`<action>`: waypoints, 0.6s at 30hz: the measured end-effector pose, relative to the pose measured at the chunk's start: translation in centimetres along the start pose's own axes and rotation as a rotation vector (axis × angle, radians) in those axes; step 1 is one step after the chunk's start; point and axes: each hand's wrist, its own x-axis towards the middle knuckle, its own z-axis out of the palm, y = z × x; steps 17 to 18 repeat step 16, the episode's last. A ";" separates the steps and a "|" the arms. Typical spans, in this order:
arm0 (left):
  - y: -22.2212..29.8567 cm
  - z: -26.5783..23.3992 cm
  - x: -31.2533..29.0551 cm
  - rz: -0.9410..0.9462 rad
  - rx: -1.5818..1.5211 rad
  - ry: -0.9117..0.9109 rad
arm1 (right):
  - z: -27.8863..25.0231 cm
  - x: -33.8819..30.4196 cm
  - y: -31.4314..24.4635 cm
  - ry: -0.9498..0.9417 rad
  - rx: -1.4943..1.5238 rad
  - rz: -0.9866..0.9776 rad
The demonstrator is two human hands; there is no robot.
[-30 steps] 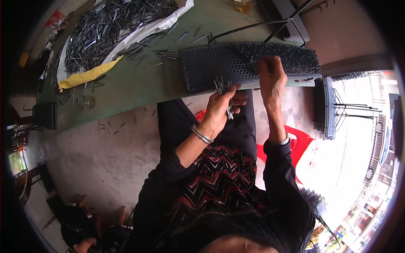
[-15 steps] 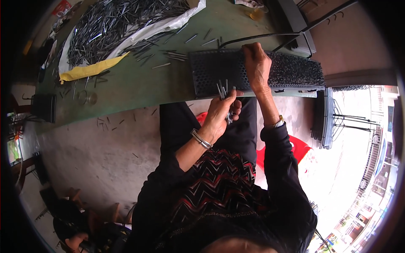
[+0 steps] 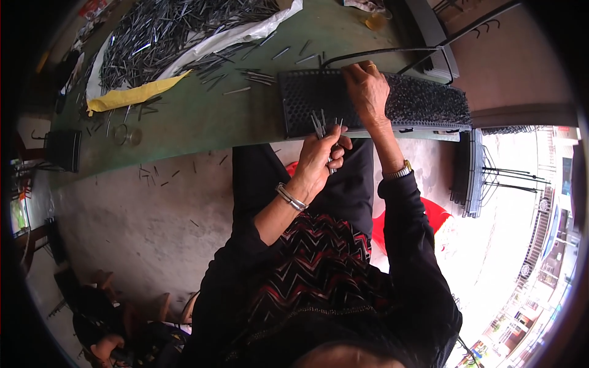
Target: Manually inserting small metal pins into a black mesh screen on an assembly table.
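Observation:
My left hand (image 3: pixel 318 158) is closed around a small bundle of thin metal rods (image 3: pixel 317 122), whose ends stick up past the thumb at the near edge of a long black perforated tray (image 3: pixel 300 113). My right hand (image 3: pixel 369 97) is over the middle of that tray, its fingers bent down and pinched together at the holes. Whatever is between those fingertips is hidden. To the right of this hand the tray is densely filled with short dark upright pieces; to the left its round holes show bare.
A big heap of similar dark rods (image 3: pixel 165 43) lies on white sheeting with a yellow edge (image 3: pixel 138 98) on the green table (image 3: pixel 202 126). Loose rods are scattered beside it. A clear glass (image 3: pixel 126 135) stands near the front edge. A bent black metal frame (image 3: pixel 380 51) rises behind the tray.
My right hand has shifted slightly left along the tray, its back now turned more upward. The left hand stays nearly in place with its bundle, the rods tilted a little differently.

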 end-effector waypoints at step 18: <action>-1.5 -0.2 -0.5 -0.021 -0.003 -0.081 | -8.1 -5.0 4.4 0.049 0.368 0.385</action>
